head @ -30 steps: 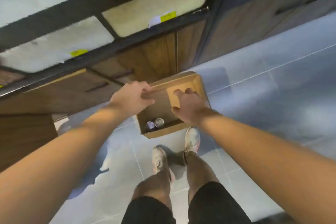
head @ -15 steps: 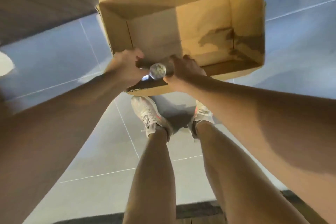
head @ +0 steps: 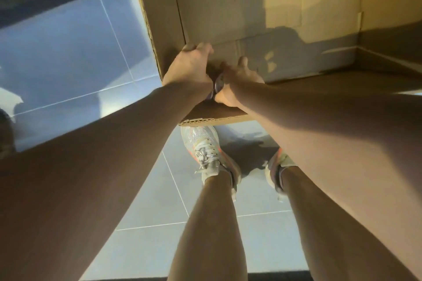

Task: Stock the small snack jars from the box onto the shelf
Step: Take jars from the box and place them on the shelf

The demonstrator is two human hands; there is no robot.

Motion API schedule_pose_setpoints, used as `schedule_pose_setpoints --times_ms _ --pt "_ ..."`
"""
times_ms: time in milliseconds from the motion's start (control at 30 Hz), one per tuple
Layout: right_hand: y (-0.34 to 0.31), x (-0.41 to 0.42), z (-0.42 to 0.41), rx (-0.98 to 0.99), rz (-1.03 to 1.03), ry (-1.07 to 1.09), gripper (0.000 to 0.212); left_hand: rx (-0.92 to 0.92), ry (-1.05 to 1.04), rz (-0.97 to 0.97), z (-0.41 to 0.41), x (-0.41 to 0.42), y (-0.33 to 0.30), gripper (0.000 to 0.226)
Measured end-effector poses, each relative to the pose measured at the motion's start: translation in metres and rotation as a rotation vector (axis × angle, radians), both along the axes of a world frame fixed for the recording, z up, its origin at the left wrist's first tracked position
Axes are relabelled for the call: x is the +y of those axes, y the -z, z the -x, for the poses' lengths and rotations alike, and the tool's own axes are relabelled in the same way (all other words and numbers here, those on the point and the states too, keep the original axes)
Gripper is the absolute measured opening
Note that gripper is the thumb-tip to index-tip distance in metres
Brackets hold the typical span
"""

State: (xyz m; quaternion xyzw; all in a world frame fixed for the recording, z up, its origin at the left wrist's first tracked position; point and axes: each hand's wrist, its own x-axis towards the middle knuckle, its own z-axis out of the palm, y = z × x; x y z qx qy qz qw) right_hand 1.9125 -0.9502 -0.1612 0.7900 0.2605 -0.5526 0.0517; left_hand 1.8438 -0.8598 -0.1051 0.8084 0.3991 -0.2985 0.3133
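Hands were both down in the near corner of the box (head: 262, 18), left hand (head: 190, 68) and right hand (head: 237, 80) curled round jars (head: 217, 85) barely showing between them, so I figured pickup stage, next lifting them clear toward the shelf.

We see only a sliver of a metal jar lid (head: 217, 85) wedged between the left hand (head: 190, 70) and the right hand (head: 237, 82); the jar bodies are hidden behind both, so we cannot tell how many jars are there or whether either grip has closed on one. The cardboard box (head: 159, 29) runs off the top and right edges. The right shoe (head: 277, 166) is partly covered by the right forearm. No shelf is in view.
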Motion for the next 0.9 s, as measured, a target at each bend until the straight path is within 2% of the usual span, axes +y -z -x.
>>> schedule_pose_setpoints --times_ms 67,200,333,567,667,767,900 --pt "-0.001 -0.005 -0.003 -0.028 -0.066 0.041 0.062 0.021 0.026 0.021 0.000 0.001 0.004 0.059" --pt "-0.024 -0.030 -0.026 -0.103 -0.154 0.108 0.064 0.085 0.044 0.054 -0.003 -0.008 0.015 0.056" --pt "-0.049 -0.058 -0.057 -0.120 -0.254 0.144 0.052 0.198 0.054 0.053 -0.009 -0.022 0.032 0.054" --pt "-0.054 -0.089 -0.085 -0.145 -0.287 0.172 0.059 0.358 0.169 0.010 0.004 -0.032 0.057 0.050" --pt "-0.051 -0.095 -0.088 -0.157 -0.304 0.214 0.057 0.339 0.235 -0.031 0.005 -0.031 0.056 0.048" --pt "-0.061 -0.096 -0.091 -0.152 -0.313 0.252 0.057 0.280 0.211 -0.036 -0.002 -0.028 0.041 0.049" --pt "-0.101 -0.098 -0.104 -0.176 -0.333 0.221 0.061 0.112 0.172 0.001 -0.022 -0.020 -0.006 0.059"
